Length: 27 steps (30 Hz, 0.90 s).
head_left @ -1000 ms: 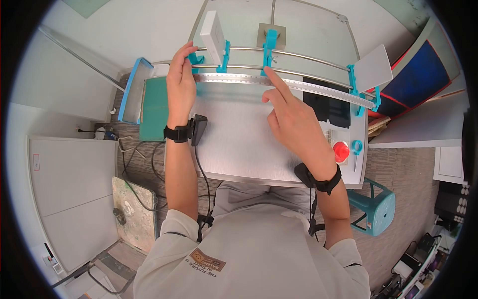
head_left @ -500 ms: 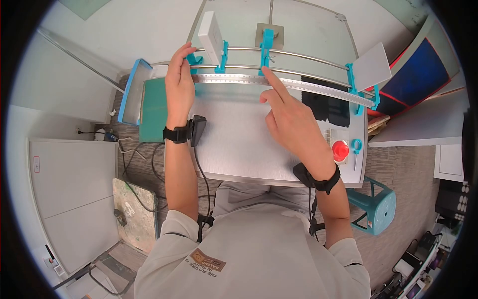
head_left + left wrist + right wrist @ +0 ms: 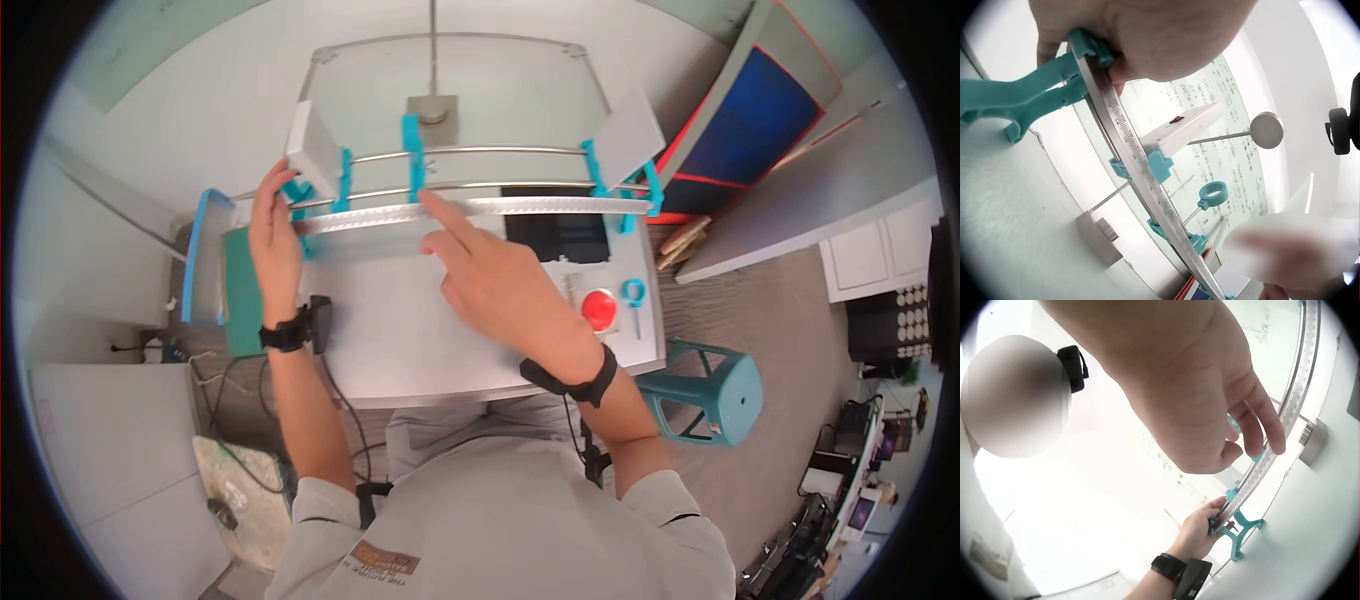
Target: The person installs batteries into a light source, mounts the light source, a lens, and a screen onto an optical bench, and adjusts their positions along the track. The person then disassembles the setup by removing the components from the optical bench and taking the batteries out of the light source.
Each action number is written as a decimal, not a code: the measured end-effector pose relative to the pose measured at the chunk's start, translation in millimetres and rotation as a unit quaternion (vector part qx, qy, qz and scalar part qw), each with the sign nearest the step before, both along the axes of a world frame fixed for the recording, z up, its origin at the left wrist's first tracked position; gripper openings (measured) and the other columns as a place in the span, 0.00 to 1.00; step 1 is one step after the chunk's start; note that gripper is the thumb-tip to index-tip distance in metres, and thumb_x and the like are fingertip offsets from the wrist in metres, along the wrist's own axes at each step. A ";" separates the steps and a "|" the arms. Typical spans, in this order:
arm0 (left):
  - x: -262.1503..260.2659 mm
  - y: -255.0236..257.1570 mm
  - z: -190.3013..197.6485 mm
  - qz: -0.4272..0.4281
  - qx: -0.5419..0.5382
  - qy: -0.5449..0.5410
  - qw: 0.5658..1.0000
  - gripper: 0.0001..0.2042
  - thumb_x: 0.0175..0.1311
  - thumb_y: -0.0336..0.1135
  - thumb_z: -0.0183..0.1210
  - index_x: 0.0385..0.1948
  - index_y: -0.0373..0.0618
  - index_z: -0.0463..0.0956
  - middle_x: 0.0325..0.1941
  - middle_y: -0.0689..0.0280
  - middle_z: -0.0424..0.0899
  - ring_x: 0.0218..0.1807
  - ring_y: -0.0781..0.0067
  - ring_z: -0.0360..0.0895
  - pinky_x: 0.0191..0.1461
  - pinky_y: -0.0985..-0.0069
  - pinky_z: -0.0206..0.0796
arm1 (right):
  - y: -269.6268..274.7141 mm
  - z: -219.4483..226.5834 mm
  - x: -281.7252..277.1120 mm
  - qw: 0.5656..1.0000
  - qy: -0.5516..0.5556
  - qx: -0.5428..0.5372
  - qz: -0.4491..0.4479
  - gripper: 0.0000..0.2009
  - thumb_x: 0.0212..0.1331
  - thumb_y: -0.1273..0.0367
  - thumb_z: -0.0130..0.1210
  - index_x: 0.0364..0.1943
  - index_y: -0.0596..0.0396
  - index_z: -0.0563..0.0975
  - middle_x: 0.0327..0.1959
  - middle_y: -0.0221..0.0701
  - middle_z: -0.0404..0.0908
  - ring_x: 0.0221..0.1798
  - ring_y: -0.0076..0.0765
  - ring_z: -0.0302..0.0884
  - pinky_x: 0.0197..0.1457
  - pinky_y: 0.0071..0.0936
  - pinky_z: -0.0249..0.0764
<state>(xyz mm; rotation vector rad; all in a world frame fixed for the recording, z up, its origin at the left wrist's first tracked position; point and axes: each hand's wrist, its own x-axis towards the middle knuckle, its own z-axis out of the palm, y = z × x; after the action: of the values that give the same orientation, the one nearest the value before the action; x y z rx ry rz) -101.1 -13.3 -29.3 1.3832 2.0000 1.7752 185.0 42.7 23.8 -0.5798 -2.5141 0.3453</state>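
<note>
Head view is now showing the metal ruler [image 3: 460, 209] lower and farther left than before, the whole table [image 3: 400, 350] shifting with it. We are keeping our left hand [image 3: 276, 245] at the ruler's left end, thumb and fingers pinching around the teal end bracket [image 3: 300, 192]. We are holding our right hand [image 3: 505, 300] with the index finger extended to the foot of the teal middle holder [image 3: 413, 155], the other fingers bending loosely; whether it is pressing, we cannot tell. The white box [image 3: 313, 150] is still standing near our left hand, and the white screen [image 3: 630, 138] is still standing near the right end.
</note>
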 end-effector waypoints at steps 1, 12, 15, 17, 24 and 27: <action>1.7 1.6 0.6 -0.006 0.007 -0.007 1.000 0.15 0.80 0.30 0.41 0.56 0.47 0.79 0.70 0.69 0.77 0.54 0.80 0.76 0.40 0.82 0.72 | -2.1 6.0 6.9 1.000 -0.019 -0.021 -0.005 0.14 0.53 0.76 0.56 0.46 0.58 0.76 0.70 0.41 0.72 0.43 0.44 0.84 0.42 0.39 0.83; 4.9 -0.6 3.0 -0.013 0.008 -0.032 0.999 0.15 0.81 0.32 0.41 0.57 0.49 0.79 0.71 0.71 0.76 0.54 0.81 0.75 0.40 0.83 0.71 | 66.0 29.8 150.7 0.972 -0.008 -0.093 -0.216 0.13 0.58 0.72 0.66 0.48 0.54 0.82 0.42 0.36 0.87 0.43 0.44 0.84 0.46 0.36 0.80; 8.0 -1.6 7.0 -0.018 -0.001 -0.077 0.997 0.16 0.80 0.31 0.41 0.58 0.49 0.79 0.70 0.69 0.76 0.62 0.77 0.74 0.45 0.81 0.73 | 99.4 37.9 166.8 0.970 -0.020 -0.085 -0.226 0.17 0.56 0.71 0.69 0.51 0.55 0.81 0.46 0.35 0.86 0.46 0.40 0.82 0.46 0.34 0.80; 7.3 -1.1 5.8 -0.017 0.005 -0.070 0.997 0.16 0.80 0.31 0.41 0.57 0.48 0.78 0.70 0.70 0.76 0.57 0.79 0.75 0.43 0.82 0.73 | 117.5 43.8 170.2 0.972 -0.033 -0.118 -0.203 0.29 0.53 0.69 0.72 0.62 0.52 0.76 0.55 0.38 0.82 0.56 0.40 0.79 0.55 0.33 0.78; 6.7 0.1 3.5 -0.011 0.011 -0.061 0.998 0.16 0.81 0.30 0.40 0.56 0.47 0.78 0.71 0.68 0.76 0.51 0.80 0.77 0.39 0.82 0.73 | 148.6 48.4 155.9 0.977 -0.034 -0.164 -0.131 0.47 0.47 0.65 0.76 0.74 0.56 0.63 0.67 0.46 0.74 0.66 0.45 0.74 0.73 0.36 0.68; 4.6 1.0 1.1 -0.009 0.006 -0.056 0.998 0.15 0.80 0.30 0.42 0.56 0.47 0.79 0.70 0.67 0.76 0.56 0.78 0.76 0.40 0.82 0.73 | 150.4 53.6 147.6 0.964 -0.084 -0.209 -0.145 0.48 0.46 0.63 0.76 0.73 0.60 0.63 0.67 0.47 0.74 0.68 0.46 0.73 0.74 0.37 0.66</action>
<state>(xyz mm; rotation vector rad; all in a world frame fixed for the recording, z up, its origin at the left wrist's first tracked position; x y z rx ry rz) -96.5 -12.3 -28.1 1.2705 1.9156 1.8175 332.6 193.1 77.4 -1.1703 -2.4727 0.7494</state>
